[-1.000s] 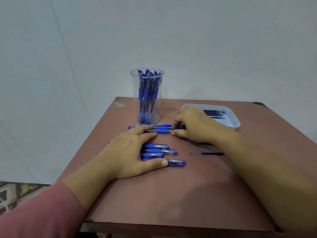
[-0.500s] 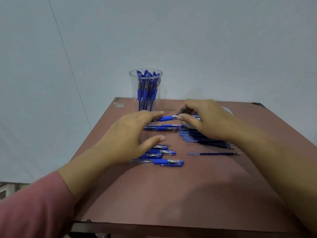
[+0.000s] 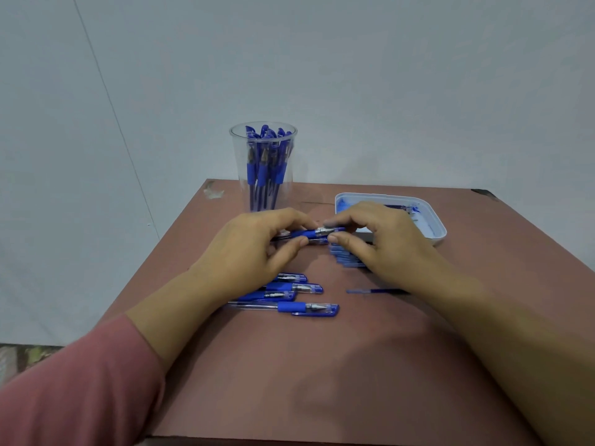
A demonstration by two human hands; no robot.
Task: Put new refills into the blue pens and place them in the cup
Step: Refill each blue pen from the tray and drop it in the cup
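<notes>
A blue pen [image 3: 309, 233] is held just above the table between both hands. My left hand [image 3: 254, 249] grips its barrel side, and my right hand [image 3: 376, 243] pinches its silver tip end. A second pen [image 3: 317, 241] lies right under it. Several capped blue pens [image 3: 289, 296] lie in a row below my left hand. A clear cup [image 3: 263, 165] at the back holds several blue pens. A bundle of refills [image 3: 346, 257] lies partly hidden under my right hand. One loose refill [image 3: 373, 291] lies apart on the table.
A pale blue tray [image 3: 428, 220] with a few refills sits at the back right, partly behind my right hand. The brown table [image 3: 306, 381] ends at an edge close to me. A white wall stands behind.
Both hands have lifted one pen off the table and closed on its two ends. My left hand has left the row of capped pens.
</notes>
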